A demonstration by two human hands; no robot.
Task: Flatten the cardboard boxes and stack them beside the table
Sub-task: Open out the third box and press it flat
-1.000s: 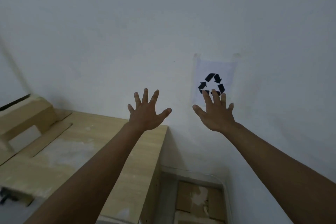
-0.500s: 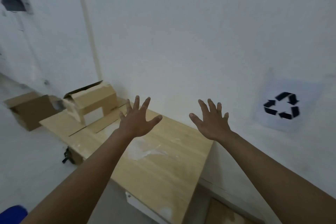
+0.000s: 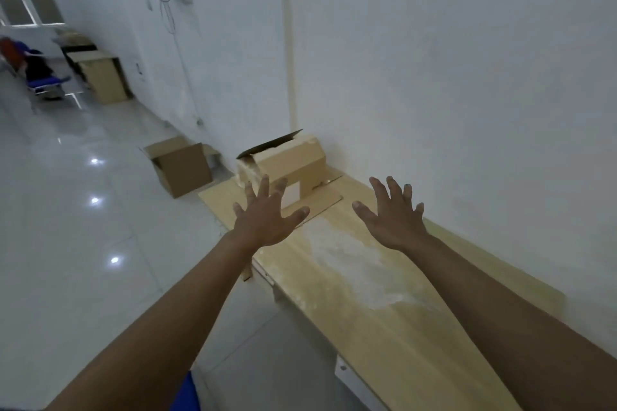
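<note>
Hands spread empty, left (image 3: 267, 220) and right (image 3: 394, 220), I reach over the pale wooden table (image 3: 384, 304) toward the tan cardboard box (image 3: 293, 160) standing at its far end; flattening likely needs both.

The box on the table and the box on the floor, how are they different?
The box on the table stands on the wooden table against the wall, while the box on the floor sits on shiny white tiles past the table's far end. The table box has a cut-out opening in its side and a raised top flap; the floor box shows plain, whole sides. Both are brown cardboard and not yet flattened.
</note>
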